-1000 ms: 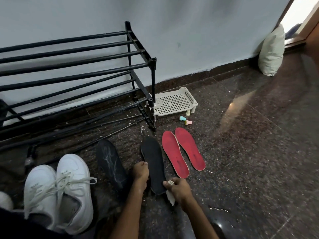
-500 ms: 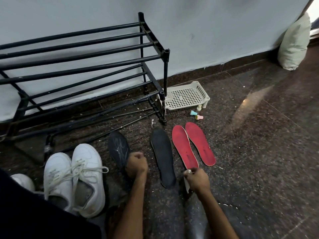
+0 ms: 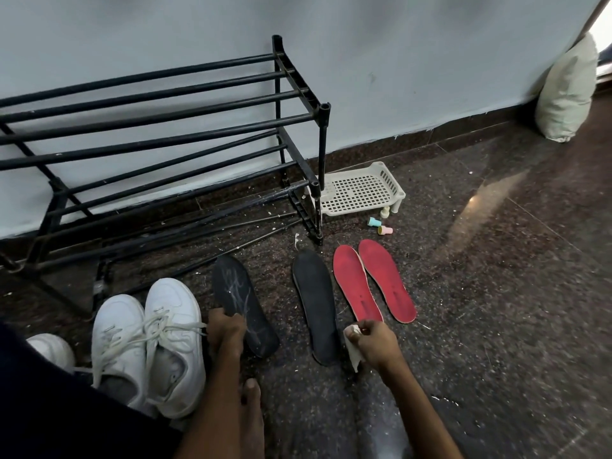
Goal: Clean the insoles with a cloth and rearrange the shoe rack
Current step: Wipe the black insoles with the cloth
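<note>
1. Since a second ago, the left hand has left the plain black insole at centre frame and moved to the scuffed insole left of it, where it now closes on the heel-side edge.
2. The right hand has drawn off the plain insole and sits low, right of centre, fingers pinched around a small white cloth just beside that insole's heel.
3. Both black insoles lie flat on the floor below the rack; two red insoles lie side by side to their right, and white shoes sit lower left.
4. The scuffed insole looks thin, light and bendy, so it would likely flop if lifted by one end; a grip near mid-length, or a hand pinning the heel to the floor, should steady it for wiping.
5. Whether the grey streaks are dirt or wear is hard to tell.
</note>
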Action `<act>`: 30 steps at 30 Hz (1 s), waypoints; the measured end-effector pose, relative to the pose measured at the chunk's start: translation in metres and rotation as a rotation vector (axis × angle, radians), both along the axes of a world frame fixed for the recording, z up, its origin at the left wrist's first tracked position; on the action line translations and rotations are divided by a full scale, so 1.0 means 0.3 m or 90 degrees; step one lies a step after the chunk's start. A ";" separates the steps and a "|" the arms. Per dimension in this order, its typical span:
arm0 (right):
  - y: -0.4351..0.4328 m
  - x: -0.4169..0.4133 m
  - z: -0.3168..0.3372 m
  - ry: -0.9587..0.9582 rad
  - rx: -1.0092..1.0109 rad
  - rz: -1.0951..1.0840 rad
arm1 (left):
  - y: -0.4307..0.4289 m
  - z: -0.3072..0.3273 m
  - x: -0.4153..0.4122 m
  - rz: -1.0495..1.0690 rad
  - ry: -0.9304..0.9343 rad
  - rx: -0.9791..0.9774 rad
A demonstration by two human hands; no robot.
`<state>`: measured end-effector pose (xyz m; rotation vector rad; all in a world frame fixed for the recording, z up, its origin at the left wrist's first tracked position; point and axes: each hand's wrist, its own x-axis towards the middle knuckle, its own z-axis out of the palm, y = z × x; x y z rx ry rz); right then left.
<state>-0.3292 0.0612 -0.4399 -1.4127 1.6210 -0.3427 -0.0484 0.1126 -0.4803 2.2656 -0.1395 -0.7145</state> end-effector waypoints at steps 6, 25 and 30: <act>-0.015 0.005 0.048 -0.114 0.020 -0.007 | -0.053 0.098 -0.068 -0.042 0.148 -0.149; 0.058 -0.448 0.428 -0.360 -0.041 0.039 | -0.174 0.581 -0.629 -0.542 0.511 -0.458; 0.081 -0.528 0.454 -0.323 -0.012 0.095 | -0.201 0.628 -0.717 -0.470 0.732 -0.571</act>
